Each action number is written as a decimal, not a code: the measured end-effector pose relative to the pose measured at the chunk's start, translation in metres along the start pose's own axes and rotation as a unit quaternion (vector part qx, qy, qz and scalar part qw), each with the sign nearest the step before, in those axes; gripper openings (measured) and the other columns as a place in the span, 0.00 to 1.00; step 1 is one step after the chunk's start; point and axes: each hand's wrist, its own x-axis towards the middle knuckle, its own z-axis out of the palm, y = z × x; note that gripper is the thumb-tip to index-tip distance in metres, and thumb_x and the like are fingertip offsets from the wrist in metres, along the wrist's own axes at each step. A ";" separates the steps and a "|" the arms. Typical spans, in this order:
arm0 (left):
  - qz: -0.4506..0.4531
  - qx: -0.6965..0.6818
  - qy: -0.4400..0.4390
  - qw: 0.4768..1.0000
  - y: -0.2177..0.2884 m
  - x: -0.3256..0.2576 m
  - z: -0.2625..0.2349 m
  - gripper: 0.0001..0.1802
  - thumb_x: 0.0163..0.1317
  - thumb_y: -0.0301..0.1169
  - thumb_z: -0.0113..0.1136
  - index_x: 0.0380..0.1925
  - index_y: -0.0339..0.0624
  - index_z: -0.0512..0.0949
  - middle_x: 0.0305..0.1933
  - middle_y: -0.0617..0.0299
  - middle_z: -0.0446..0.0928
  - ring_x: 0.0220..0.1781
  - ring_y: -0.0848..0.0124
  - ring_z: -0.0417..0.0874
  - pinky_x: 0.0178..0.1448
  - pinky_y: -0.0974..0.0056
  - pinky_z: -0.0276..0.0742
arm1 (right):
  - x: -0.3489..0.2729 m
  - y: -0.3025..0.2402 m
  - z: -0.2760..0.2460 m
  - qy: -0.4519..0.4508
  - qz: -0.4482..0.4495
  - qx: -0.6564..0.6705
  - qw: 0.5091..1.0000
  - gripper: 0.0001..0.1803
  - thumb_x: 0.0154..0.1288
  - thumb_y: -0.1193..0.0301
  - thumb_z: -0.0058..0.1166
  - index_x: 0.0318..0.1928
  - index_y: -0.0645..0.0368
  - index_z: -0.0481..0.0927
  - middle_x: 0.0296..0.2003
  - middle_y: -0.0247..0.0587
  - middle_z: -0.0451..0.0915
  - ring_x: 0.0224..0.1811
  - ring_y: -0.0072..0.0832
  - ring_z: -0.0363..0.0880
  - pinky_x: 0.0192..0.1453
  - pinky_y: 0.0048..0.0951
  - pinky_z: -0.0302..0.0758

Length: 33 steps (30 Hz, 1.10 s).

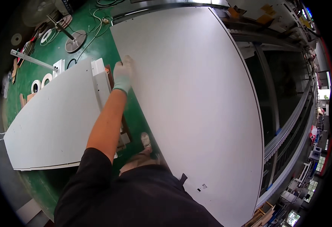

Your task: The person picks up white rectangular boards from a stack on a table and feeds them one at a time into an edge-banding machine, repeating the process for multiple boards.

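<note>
My left hand (123, 73), in a pale glove with a mint-green cuff, is at the left long edge of a large white panel (188, 90). Its fingers lie over that edge and look bent around it, though they are slightly blurred. The panel is flat and smooth, with a thin dark line along its right side. Near its lower end sit a small printed label (204, 186) and a dark mark. My right hand does not show in the head view.
To the left, a second white panel (56, 121) lies on a stack. Tape rolls (36, 86), a round metal base with a post (75, 41) and cables are on the green floor (90, 22). Metal rails (287, 130) run along the right.
</note>
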 end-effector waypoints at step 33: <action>0.409 0.346 0.025 0.844 0.025 0.212 0.057 0.37 0.72 0.52 0.43 0.74 0.42 0.62 0.77 0.39 0.62 0.80 0.43 0.58 0.82 0.48 0.49 | -0.030 -0.068 0.026 -0.039 0.088 -0.048 0.994 0.35 0.70 0.44 0.50 0.68 0.51 0.75 0.64 0.54 0.76 0.69 0.44 0.74 0.65 0.59 0.72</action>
